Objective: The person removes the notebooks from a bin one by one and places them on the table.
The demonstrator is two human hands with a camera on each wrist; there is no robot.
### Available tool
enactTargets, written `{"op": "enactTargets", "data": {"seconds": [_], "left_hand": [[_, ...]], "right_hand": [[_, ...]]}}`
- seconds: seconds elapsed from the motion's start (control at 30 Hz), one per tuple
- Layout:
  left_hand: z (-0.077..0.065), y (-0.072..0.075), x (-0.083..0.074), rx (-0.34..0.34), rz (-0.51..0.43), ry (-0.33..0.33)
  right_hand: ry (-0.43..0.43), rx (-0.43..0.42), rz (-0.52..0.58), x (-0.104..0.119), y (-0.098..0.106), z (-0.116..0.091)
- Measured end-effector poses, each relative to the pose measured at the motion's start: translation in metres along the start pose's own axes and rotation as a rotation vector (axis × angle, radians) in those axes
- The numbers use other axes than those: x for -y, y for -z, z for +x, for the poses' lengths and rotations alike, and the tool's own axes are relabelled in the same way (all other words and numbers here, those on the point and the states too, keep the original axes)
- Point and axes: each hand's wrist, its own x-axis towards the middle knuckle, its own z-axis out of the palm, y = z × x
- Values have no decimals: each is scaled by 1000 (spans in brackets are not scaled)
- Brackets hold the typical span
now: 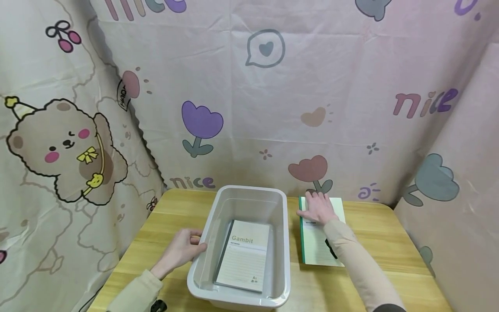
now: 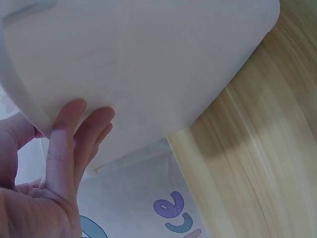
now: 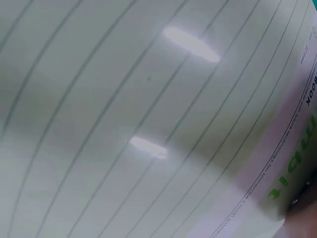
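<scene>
My left hand (image 1: 182, 250) grips the left rim of a light grey plastic bin (image 1: 286, 247), thumb at the rim and fingers against the outer wall; the left wrist view shows these fingers (image 2: 62, 158) on the bin's side (image 2: 148, 69). Inside the bin a cream notebook (image 1: 243, 262) with a dark spine and "Gambit" on its cover lies flat. To the right of the bin, my right hand (image 1: 319, 209) rests on the upper part of a pale green notebook (image 1: 316, 247) with a green spine. In the right wrist view the lined green cover (image 3: 124, 109) fills most of the frame.
Everything stands on a wooden table (image 1: 374, 242). A printed fabric curtain (image 1: 241, 108) hangs behind the table's far edge and along both sides. Bare wood shows to the right of the green notebook and left of the bin.
</scene>
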Motion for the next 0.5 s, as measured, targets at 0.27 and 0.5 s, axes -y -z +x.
{"op": "enactTargets", "data": {"seconds": [0.27,0.5], "left_hand": [[-1,0,1,7,5,-5],[-2,0,0,-1,13,-11]], "right_hand": [[1,5,-11,-5,-33,-4],[-16,13,55,-5,-44,-4]]}}
